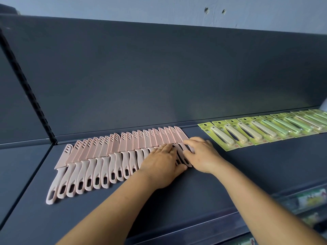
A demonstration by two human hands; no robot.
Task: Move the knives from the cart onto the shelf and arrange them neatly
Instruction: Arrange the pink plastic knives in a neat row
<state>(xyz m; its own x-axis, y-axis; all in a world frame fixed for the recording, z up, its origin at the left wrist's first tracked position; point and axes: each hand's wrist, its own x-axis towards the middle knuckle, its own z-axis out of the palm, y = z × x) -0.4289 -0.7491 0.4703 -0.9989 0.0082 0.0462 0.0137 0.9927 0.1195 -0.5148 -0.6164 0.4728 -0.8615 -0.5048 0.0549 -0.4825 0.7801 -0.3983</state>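
Several pink knives [99, 161] in pink blade covers lie in an overlapping row on the dark grey shelf [212, 174], blades toward the back panel, handles toward me. My left hand [159, 167] lies flat with straight fingers on the handles at the right end of the row. My right hand [201, 154] touches the rightmost knives from the right side, fingers lightly bent over their handles. The handles under both hands are mostly hidden. The cart is out of view.
Further right on the same shelf runs a row of peelers or knives on yellow-green cards [265, 131]. A dark back panel [159, 76] rises behind. A slotted upright [26, 82] marks the left shelf joint. A lower shelf with goods [311, 198] shows at the bottom right.
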